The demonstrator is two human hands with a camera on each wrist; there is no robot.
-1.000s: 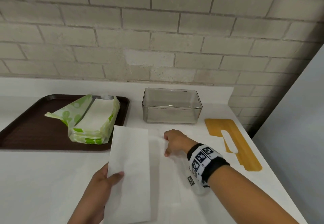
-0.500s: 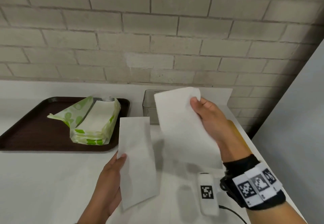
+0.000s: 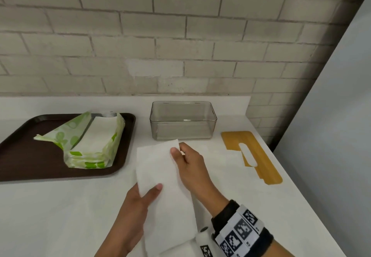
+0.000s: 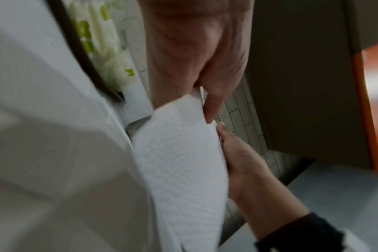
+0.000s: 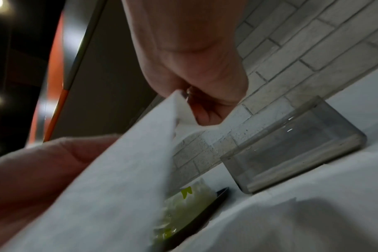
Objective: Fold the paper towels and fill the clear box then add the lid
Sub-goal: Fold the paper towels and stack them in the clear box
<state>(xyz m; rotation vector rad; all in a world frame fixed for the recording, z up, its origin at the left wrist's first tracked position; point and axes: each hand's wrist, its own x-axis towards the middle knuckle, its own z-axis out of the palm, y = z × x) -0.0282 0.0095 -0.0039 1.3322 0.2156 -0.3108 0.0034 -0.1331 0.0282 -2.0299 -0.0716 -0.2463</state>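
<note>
We see both hands gripping one white paper towel (image 3: pixel 160 178) above the table (image 3: pixel 60 212). The left hand (image 3: pixel 132 214) pinches its near left edge, thumb on top and fingers beneath. The right hand (image 3: pixel 190 168) pinches the far right corner between thumb and curled fingers; the right wrist view shows a doubled layer of paper at that corner. More white paper lies flat on the table under the hands. Beyond the towel stands the clear box (image 3: pixel 183 123), upright, open-topped and with nothing in it, near the brick wall (image 3: pixel 180 35). To its right the tan lid (image 3: pixel 259 156) with an oval slot lies flat on the table, well apart from the box. On the left, a dark brown tray (image 3: pixel 24 156) carries an opened green-and-white pack (image 3: pixel 90 142) of towels.
</note>
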